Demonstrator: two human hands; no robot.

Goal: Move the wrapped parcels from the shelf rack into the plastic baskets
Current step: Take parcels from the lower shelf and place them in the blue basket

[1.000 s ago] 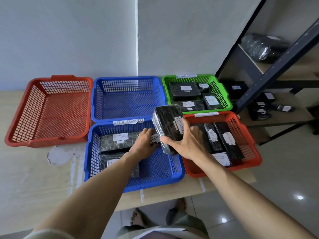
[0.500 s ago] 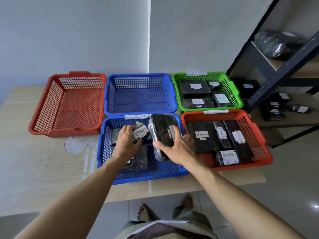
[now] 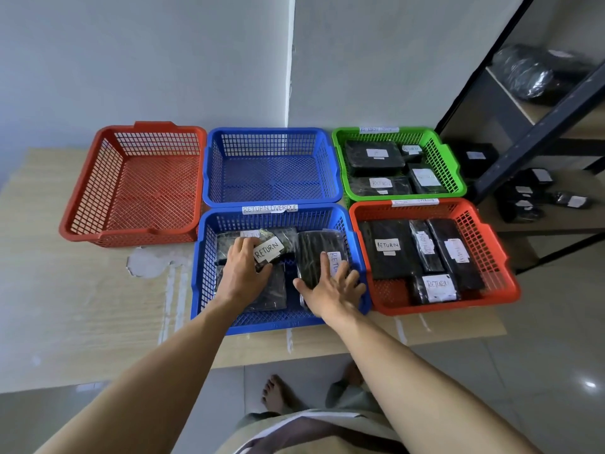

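Observation:
The near blue basket [image 3: 203, 267] labelled "RETURN OVERDUE" holds several black wrapped parcels. My right hand [image 3: 330, 293] grips the near end of a large black parcel [image 3: 314, 253], which lies in the basket's right half. My left hand [image 3: 244, 273] holds a small parcel with a white "RETURN" label [image 3: 270, 250], resting on the parcels in the left half. The dark metal shelf rack [image 3: 537, 126] stands at the right. It carries several more black parcels [image 3: 523, 198] on its lower shelf and a bulky one [image 3: 523, 73] higher up.
Several parcels fill the near red basket [image 3: 505, 283] and the green basket [image 3: 456, 178]. The far blue basket [image 3: 268, 132] and the left red basket [image 3: 82, 221] hold nothing. All stand on a low wooden table [image 3: 82, 306] against a white wall. My bare feet show below the table edge.
My right hand has lowered the large parcel from above the baskets down into the near blue basket. My left hand lifted the small "RETURN" parcel a little and stayed in that basket.

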